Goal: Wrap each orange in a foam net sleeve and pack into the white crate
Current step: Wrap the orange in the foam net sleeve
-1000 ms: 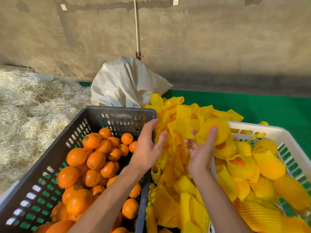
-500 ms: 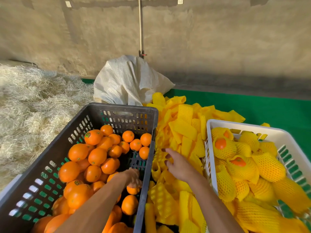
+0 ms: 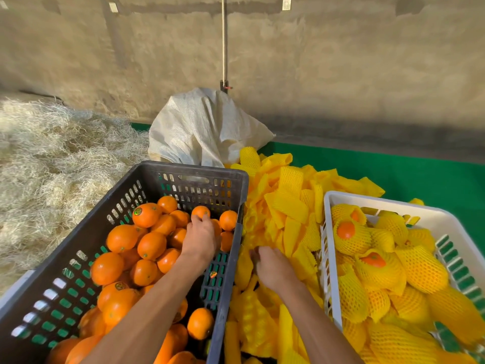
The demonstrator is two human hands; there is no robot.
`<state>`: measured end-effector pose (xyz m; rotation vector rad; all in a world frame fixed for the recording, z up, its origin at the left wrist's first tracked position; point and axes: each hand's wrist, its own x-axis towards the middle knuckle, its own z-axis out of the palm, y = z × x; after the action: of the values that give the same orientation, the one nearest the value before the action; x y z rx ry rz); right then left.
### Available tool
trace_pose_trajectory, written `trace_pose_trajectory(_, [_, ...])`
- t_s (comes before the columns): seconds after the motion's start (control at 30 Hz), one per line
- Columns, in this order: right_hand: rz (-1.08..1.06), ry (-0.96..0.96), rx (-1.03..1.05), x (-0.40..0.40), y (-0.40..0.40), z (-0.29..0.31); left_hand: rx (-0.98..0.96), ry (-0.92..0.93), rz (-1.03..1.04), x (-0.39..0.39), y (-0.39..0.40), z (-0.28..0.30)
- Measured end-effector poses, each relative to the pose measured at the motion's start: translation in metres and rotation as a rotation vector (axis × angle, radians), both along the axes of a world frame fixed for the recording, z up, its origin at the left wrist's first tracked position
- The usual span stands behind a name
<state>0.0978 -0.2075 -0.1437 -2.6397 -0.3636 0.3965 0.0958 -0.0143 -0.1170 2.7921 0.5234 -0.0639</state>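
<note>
Rough concrete wall (image 3: 341, 61) behind, a thin pole (image 3: 223, 40) running down it. Green mat (image 3: 420, 174) covers the floor to the right; a heap of pale straw (image 3: 52, 158) lies to the left. A white woven sack (image 3: 204, 130) slumps at the wall's foot.

Dark slotted crate (image 3: 194, 177) on the left, loaded with bare oranges (image 3: 147, 245). White crate (image 3: 380, 206) on the right, holding oranges already sleeved in yellow net (image 3: 420, 266). Between the two crates, a loose pile of yellow foam net sleeves (image 3: 286, 206).

Left hand (image 3: 199, 240): forearm reaches in over the dark crate's near side, palm down, fingertips touching one small orange (image 3: 200, 212) near the far right corner; grip not closed round it, fingers only slightly bent.

Right hand (image 3: 273, 269): palm down in the sleeve pile, just beside the dark crate's right wall. Fingers curl down into the sleeves, tips blurred; cannot tell whether the grip has a sleeve pinched.
</note>
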Motion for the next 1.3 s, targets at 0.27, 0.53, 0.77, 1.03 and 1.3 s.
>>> trace_pose_trajectory(0.27, [-0.226,-0.176,0.601,0.014,-0.023,0.01,-0.578,-0.747,-0.124,-0.013,-0.037,0.043])
trace_pose_trajectory(0.53, [-0.363,-0.282,0.828,0.013,-0.023,0.028,-1.169,-0.606,-0.154,-0.033,-0.081,0.066])
trace_pose_trajectory(0.77, [-0.314,-0.363,1.008,0.006,-0.024,0.042,-1.506,-0.315,-0.146,-0.031,-0.077,0.072])
trace_pose_trajectory(1.03, [-0.23,-0.38,0.985,0.002,-0.025,0.04,-1.538,-0.267,-0.163,-0.03,-0.08,0.069])
trace_pose_trajectory(1.3, [-0.288,-0.572,0.82,0.0,-0.022,0.045,-1.634,-0.301,-0.047,-0.028,-0.079,0.072])
